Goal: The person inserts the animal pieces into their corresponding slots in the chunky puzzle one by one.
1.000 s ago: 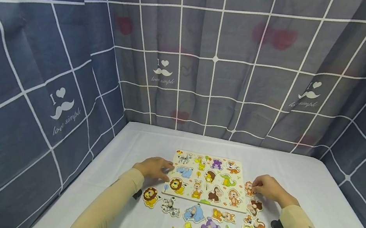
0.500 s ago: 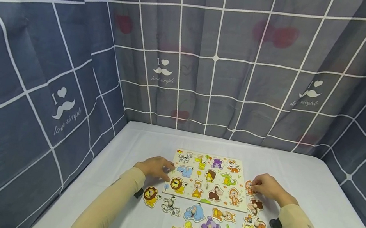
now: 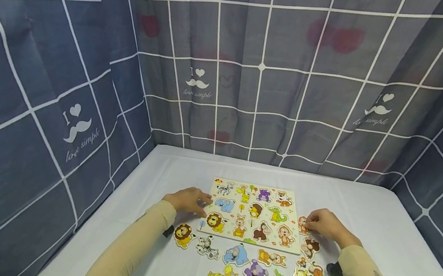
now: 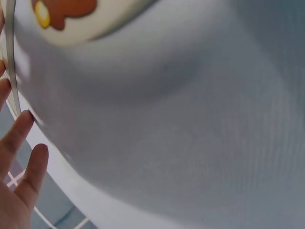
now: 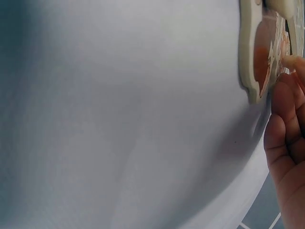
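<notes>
I have the left hand (image 3: 187,199), fingers apart, touching the left edge of the puzzle board (image 3: 252,201), while the right hand (image 3: 325,224) pinches the orange monkey piece (image 3: 302,223) just beside the board's right edge.

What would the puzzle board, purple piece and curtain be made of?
Puzzle board: probably wood or fibreboard, smooth and printed, judging by its straight, pale edge. Purple piece: likely the same, printed, with a similar rim. Curtain: matte fabric, by its soft folds; which fibre, I can't tell.
</notes>
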### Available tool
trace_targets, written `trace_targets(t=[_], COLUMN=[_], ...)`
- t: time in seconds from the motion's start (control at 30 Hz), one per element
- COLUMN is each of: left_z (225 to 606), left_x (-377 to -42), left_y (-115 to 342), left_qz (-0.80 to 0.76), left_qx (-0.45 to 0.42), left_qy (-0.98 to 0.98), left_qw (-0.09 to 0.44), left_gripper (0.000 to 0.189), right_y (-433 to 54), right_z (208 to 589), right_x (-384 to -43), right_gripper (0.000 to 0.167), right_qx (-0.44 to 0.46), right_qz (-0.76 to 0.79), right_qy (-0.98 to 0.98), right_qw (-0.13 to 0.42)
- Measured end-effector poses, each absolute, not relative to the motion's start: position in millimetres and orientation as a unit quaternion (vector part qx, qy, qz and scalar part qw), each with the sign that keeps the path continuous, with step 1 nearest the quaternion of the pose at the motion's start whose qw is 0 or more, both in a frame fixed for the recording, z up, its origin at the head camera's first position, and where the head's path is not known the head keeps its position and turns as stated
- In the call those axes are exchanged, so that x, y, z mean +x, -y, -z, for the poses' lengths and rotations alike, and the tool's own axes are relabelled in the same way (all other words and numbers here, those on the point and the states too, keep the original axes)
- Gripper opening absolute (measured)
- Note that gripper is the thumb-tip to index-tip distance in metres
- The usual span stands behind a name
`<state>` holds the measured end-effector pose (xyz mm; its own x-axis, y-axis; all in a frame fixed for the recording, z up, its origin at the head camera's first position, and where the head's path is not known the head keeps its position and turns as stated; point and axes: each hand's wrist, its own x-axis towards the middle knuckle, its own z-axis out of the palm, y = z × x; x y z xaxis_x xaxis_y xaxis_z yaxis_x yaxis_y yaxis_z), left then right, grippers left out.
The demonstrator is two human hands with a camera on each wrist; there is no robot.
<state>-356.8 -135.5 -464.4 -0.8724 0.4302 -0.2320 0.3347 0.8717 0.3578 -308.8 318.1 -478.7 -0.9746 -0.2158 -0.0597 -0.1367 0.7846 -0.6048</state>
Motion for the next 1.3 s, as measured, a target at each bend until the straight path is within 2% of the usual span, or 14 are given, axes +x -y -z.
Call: trace_targets(t=[0.9, 1.3], left_z=[467.0, 465.9], left_x=[-364.0, -362.4], left_y=[134.0, 132.8], left_qz=[-0.123, -0.131], left_qx=[0.212, 0.197], left_qy=[-0.957, -0.959], left_qw=[0.153, 0.157], left_gripper=[0.056, 0.055], right_y=[-311.8, -310.8], right_z=[480.0, 485.7], right_x=[-316.9, -316.8], right_gripper=[0.010, 0.010], right_qx=[-0.051, -0.054], right_qz=[0.333, 0.334], right_qy=[-0.937, -0.938], right_qw=[0.092, 0.078])
